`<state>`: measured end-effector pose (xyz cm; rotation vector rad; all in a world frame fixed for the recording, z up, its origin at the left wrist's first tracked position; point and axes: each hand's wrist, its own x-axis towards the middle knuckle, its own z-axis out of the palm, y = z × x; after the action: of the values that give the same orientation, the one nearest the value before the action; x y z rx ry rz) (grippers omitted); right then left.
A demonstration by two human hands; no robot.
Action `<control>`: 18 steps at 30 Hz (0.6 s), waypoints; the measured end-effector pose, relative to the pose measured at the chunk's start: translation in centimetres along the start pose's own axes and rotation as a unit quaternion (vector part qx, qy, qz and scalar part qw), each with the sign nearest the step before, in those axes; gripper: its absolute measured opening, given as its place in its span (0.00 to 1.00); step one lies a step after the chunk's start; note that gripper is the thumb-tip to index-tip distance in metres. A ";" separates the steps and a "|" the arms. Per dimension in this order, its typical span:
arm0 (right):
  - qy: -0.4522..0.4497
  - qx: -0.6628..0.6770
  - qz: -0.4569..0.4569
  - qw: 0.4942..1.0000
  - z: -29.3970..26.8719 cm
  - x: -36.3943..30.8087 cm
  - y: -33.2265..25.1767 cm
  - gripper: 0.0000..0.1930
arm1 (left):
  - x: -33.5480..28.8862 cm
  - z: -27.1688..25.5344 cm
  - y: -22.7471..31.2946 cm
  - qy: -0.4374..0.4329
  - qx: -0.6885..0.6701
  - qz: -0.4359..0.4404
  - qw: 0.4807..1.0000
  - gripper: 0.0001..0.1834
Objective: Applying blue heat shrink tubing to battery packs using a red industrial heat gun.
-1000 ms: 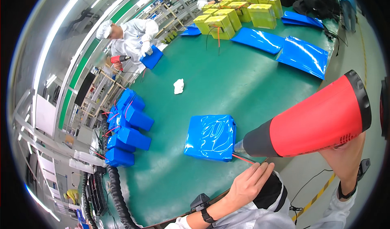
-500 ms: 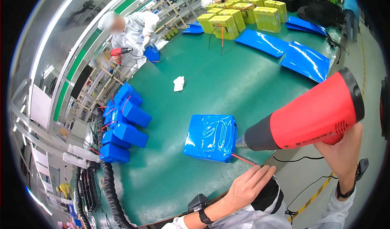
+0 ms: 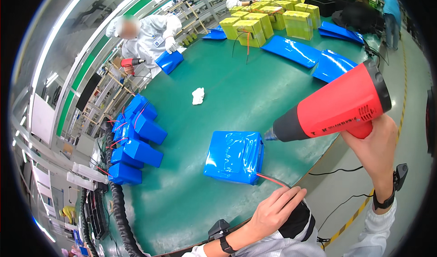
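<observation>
A battery pack (image 3: 233, 156) wrapped in glossy, wrinkled blue film lies on the green table in front of me. From its near right corner run a red and a black wire (image 3: 271, 179). My left hand (image 3: 276, 213) pinches those wires near the table's front edge. My right hand (image 3: 377, 141) is wrapped around the handle of a red and black heat gun (image 3: 339, 104). The gun's metal nozzle points left, close to the pack's far right corner, with a small gap between them. The gun's trigger is hidden by my fingers.
Several blue-wrapped packs (image 3: 144, 128) with wires stand at the left edge, beside a black corrugated hose (image 3: 119, 211). Yellow packs (image 3: 298, 25) and flat blue sleeves (image 3: 291, 51) lie at the back. A crumpled white scrap (image 3: 198, 95) sits mid-table. A co-worker (image 3: 148, 38) holds another heat gun.
My heat gun has moved up and slightly left, its nozzle shifting from the pack's right side to its far right corner. My left hand stays on the wires. The co-worker's blue pack has turned.
</observation>
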<state>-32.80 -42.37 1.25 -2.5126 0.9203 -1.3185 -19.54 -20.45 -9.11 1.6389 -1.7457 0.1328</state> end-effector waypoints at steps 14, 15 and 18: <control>-0.018 0.003 0.019 1.000 0.4 1.4 1.1 0.21 | 0.3 1.0 -0.7 -0.037 0.015 0.000 0.999 0.27; -0.018 0.003 0.019 1.000 0.5 1.4 0.9 0.21 | 0.1 1.4 -1.1 -0.065 0.023 -0.007 0.998 0.27; 0.000 0.015 0.009 1.000 0.5 1.5 0.6 0.21 | -0.5 2.4 -2.0 -0.095 0.046 -0.037 0.994 0.28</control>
<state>-31.98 -43.83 1.75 -2.4763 0.9157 -1.3164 -18.80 -21.65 -11.96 1.8318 -1.8400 0.0235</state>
